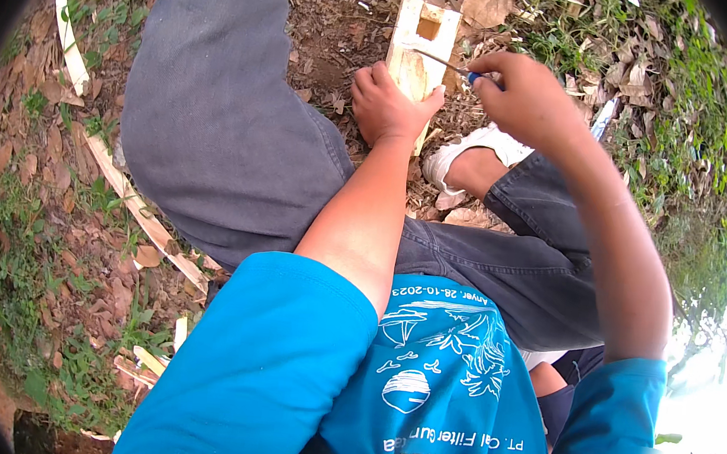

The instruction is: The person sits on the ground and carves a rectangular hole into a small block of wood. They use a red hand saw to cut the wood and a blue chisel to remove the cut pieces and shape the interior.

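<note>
A pale wooden block point(411, 76), long and flat-sided, stands out in front of me with a square hole point(428, 28) cut near its far end. My left hand point(387, 107) is wrapped around its near part, the thumb on the right side and the fingers on the left. From the right, my right hand point(526, 99) grips a screwdriver point(446, 63) by its blue handle. The thin dark shaft points left, and its tip is at the block's upper face, just nearer to me than the hole. Whether the tip presses into the wood I cannot tell.
My bent leg in dark trousers point(216, 117) is left of the block; a foot in a white shoe point(475, 155) is close on its right. Dry leaves point(488, 3) and grass cover the ground. Long wood strips point(146, 215) lie at the left.
</note>
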The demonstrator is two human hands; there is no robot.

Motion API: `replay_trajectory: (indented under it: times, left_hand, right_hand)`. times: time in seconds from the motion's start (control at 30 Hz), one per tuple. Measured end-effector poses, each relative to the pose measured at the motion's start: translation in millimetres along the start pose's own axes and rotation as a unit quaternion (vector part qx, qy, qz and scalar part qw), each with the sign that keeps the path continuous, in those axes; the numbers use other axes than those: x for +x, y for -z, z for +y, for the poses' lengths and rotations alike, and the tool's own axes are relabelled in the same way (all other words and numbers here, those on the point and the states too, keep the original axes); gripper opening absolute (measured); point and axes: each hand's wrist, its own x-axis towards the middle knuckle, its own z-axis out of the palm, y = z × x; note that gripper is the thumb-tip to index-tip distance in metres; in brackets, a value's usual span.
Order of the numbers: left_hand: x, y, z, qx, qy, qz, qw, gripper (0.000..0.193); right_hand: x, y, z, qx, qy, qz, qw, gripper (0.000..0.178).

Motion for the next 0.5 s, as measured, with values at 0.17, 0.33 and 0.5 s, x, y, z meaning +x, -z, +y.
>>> replay_trajectory:
  times: [0.17, 0.33, 0.5]
  left_hand:
    - [0, 0, 0, 0.017, -0.017, 0.013, 1.000, 0.084]
    - [1, -5, -1, 0.031, -0.011, 0.001, 0.999, 0.084]
    - [0, 6, 6, 0.027, 0.013, -0.018, 0.999, 0.085]
  right_hand:
    - [-32, -45, -7, 0.081, -0.056, 0.097, 0.990, 0.029]
    - [-49, -100, -11, 0.194, -0.086, 0.196, 0.957, 0.032]
    - [-51, -185, -4, 0.247, -0.042, 0.305, 0.919, 0.037]
